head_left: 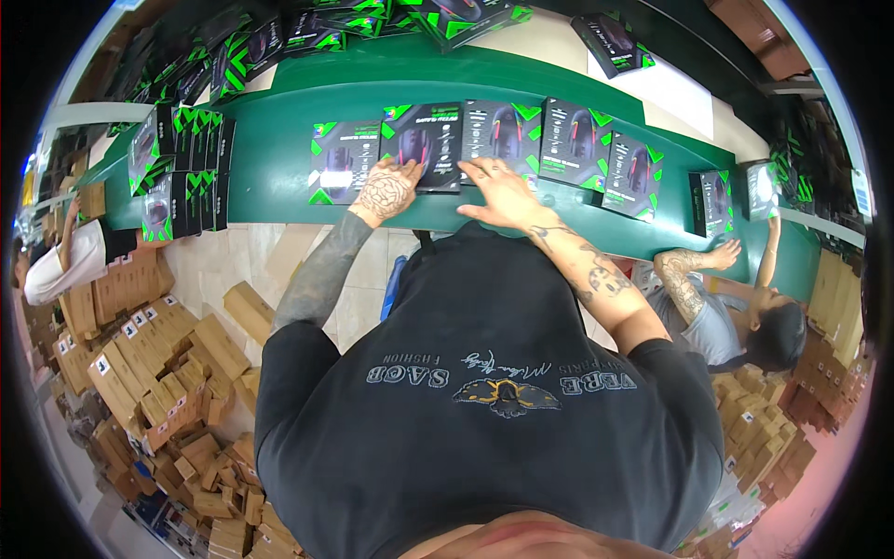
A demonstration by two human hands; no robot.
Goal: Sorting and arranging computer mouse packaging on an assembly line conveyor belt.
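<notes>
Several flat black-and-green computer mouse boxes lie in a row on the green bench in front of me. My left hand [386,190] rests with its fingers stretched over the lower left part of one mouse box [438,130], also overlapping the edge of the leftmost box [335,149]. My right hand [504,193] lies with spread fingers at the near edge of the middle box [484,126], its thumb hanging toward me. Neither hand visibly grips anything. To the right are a raised box [575,140] and a tilted box [633,172].
Stacked mouse boxes [182,172] stand at the bench's left end. More boxes [456,19] pile up beyond the green bench [270,158]. A co-worker [736,317] reaches over two boxes on the right; another person [74,261] is at far left. Brown cartons [149,373] cover the floor behind.
</notes>
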